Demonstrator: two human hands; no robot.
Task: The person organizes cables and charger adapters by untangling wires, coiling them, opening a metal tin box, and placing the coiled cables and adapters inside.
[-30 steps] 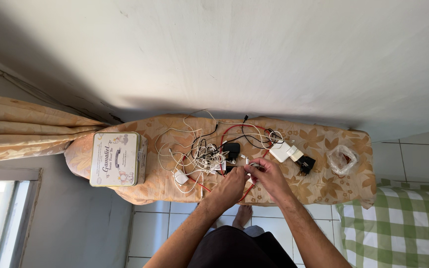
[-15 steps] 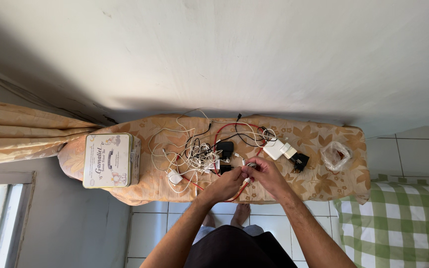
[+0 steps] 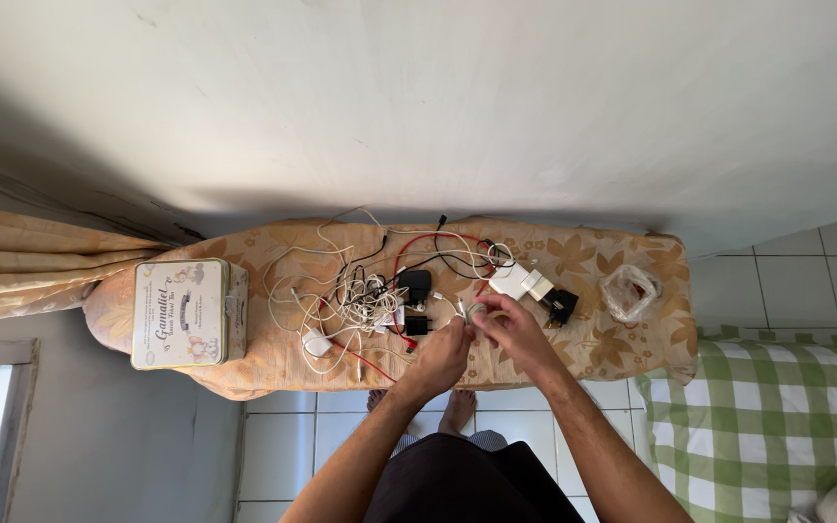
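Together, left hand and right hand pinch a white cable

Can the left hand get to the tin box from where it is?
Probably yes. The left hand is busy on a small cable coil, but only the loose cable tangle lies between it and the tin box.

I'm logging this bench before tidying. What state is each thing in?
Left hand: pinching a white cable.
Right hand: gripping the same white cable.
Cable tangle: knotted, spread on the cloth.
Tin box: lid shut.
White charger: lying flat.
Black adapter: lying loose.
Plastic bag: crumpled.
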